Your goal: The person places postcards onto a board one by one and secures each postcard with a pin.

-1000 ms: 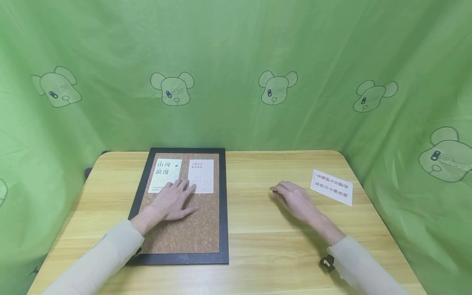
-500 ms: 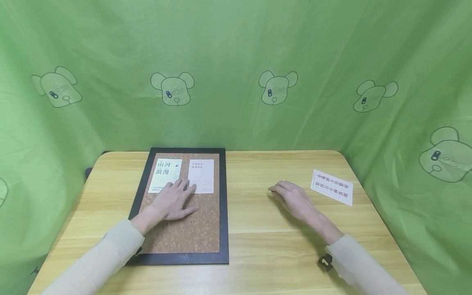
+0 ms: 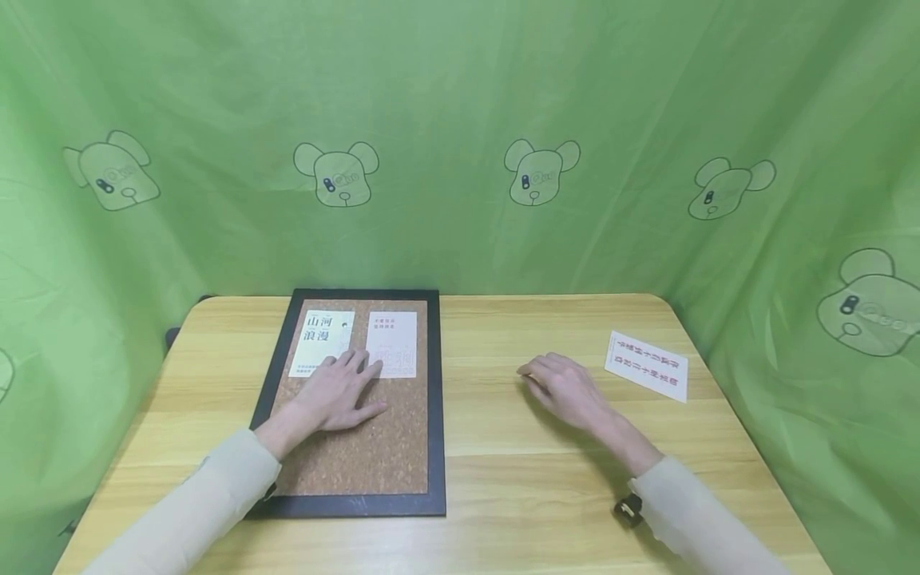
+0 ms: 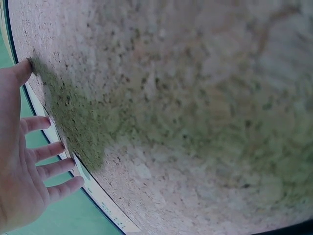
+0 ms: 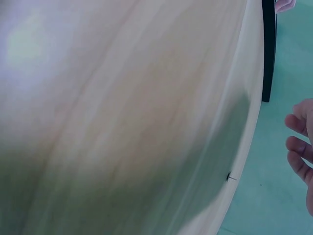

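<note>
My left hand [image 3: 338,393] lies with fingers spread on a black-framed corkboard [image 3: 374,455]. Its fingertips reach the lower edges of two cards, a pale card with large dark characters [image 3: 316,339] and a pinkish card with red characters [image 3: 391,331]. In the left wrist view, the fingers of my left hand [image 4: 29,166] are extended and the thumb touches the cork. My right hand [image 3: 564,391] is over the wooden table right of the board, fingers loosely bent, nothing visible in them. A small dark pin-like thing [image 5: 229,176] shows on the table in the right wrist view, apart from the fingers.
A white card with red characters [image 3: 647,366] lies slanted on the table [image 3: 496,479], right of my right hand. Green curtains [image 3: 446,96] with printed bear heads enclose the table at the back and sides.
My right hand has shifted slightly left, its fingers a little more bent. My left hand, the corkboard and the cards stay where they were.
</note>
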Demonstrator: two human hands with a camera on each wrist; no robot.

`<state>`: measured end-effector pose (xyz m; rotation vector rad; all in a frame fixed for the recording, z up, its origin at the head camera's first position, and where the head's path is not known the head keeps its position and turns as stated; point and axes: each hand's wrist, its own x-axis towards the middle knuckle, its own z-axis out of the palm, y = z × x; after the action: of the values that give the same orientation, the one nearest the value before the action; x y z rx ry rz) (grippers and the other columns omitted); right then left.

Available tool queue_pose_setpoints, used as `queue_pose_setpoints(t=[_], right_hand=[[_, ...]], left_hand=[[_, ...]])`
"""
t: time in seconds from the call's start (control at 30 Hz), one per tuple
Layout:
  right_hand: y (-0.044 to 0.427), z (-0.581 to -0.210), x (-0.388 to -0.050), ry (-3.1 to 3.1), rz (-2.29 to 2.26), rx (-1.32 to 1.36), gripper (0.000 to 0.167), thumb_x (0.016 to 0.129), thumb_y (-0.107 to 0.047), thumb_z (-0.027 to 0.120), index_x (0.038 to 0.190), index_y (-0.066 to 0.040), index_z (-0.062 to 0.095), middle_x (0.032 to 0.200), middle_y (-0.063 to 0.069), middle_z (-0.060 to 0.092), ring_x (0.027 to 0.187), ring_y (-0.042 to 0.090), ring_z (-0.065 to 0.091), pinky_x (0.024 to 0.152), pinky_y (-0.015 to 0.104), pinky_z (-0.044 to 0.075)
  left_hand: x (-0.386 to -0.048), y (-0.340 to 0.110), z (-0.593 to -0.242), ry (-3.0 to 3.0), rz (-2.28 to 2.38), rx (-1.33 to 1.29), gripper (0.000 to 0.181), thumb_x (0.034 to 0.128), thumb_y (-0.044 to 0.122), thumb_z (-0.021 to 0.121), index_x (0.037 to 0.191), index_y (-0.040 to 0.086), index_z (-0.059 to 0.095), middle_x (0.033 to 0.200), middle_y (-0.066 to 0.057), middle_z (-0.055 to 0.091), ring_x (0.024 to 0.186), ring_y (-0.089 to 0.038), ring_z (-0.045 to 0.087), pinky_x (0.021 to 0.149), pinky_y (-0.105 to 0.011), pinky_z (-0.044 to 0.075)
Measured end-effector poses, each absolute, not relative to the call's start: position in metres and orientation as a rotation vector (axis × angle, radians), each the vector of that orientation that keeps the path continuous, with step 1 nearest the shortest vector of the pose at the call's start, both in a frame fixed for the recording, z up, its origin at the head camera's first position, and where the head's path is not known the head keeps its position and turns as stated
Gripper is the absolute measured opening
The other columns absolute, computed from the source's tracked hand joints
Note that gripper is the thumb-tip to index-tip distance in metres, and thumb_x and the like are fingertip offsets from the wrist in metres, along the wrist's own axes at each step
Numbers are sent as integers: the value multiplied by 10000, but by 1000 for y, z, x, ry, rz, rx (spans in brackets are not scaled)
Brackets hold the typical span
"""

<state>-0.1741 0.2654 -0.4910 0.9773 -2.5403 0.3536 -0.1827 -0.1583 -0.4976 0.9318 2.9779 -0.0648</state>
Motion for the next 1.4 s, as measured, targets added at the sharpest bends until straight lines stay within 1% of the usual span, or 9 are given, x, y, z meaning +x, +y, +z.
queue_pose_setpoints(t=[0.13, 0.37, 0.47, 0.6, 0.83, 0.97, 1.2, 1.4], right_hand=[[262, -490, -175, -2542, 347, 976, 216, 846, -83, 845, 1053, -84, 783, 1004, 80, 815, 901, 213, 764, 878, 415, 647], [252, -488, -179, -2499, 347, 997, 191, 840, -97, 848, 1022, -97, 790, 962, 55, 817, 836, 169, 725, 778, 343, 632], [248, -488, -181, -2475, 329, 1019, 181, 844, -94, 835, 1018, -98, 785, 961, 49, 813, 841, 170, 726, 784, 343, 631], [242, -486, -183, -2458, 297, 1048, 170, 852, -101, 828, 1015, -106, 779, 967, 39, 806, 871, 179, 737, 824, 351, 636], [232, -483, -187, -2419, 272, 1089, 165, 843, -112, 839, 994, -125, 775, 950, 19, 795, 871, 177, 725, 821, 342, 627], [226, -483, -189, -2389, 275, 1102, 149, 845, -124, 838, 982, -131, 778, 936, 15, 797, 864, 178, 737, 839, 352, 631], [217, -484, -195, -2335, 277, 1133, 131, 844, -134, 818, 969, -132, 776, 923, 5, 790, 849, 175, 722, 807, 332, 623], [211, -487, -202, -2304, 236, 1159, 90, 868, -161, 805, 951, -141, 775, 921, -10, 781, 852, 166, 707, 790, 312, 601]], left_hand=[[-183, -159, -498, 2979, -56, 937, 811, 987, 709, 511, 1535, 112, 536, 1514, -228, 561, 1392, -423, 564, 1047, -591, 553], [-183, -159, -497, 2983, -50, 941, 813, 985, 712, 513, 1532, 112, 539, 1512, -228, 563, 1380, -424, 574, 1047, -590, 553], [-183, -159, -497, 2983, -52, 944, 813, 984, 711, 514, 1533, 111, 539, 1510, -227, 565, 1378, -421, 576, 1044, -585, 555], [-183, -159, -497, 2979, -53, 943, 816, 985, 712, 511, 1537, 111, 535, 1517, -229, 561, 1385, -423, 571, 1050, -585, 552], [-183, -159, -497, 2976, -49, 939, 814, 986, 712, 508, 1537, 113, 535, 1520, -232, 559, 1389, -428, 569, 1056, -588, 548], [-183, -159, -497, 2974, -46, 936, 815, 986, 713, 508, 1538, 113, 535, 1523, -234, 558, 1395, -430, 565, 1062, -587, 545], [-183, -159, -498, 2976, -45, 936, 816, 984, 714, 512, 1536, 113, 537, 1521, -235, 559, 1396, -430, 565, 1063, -588, 545], [-184, -159, -498, 2984, -58, 948, 809, 984, 711, 514, 1527, 112, 545, 1503, -231, 570, 1374, -418, 578, 1037, -575, 558]])
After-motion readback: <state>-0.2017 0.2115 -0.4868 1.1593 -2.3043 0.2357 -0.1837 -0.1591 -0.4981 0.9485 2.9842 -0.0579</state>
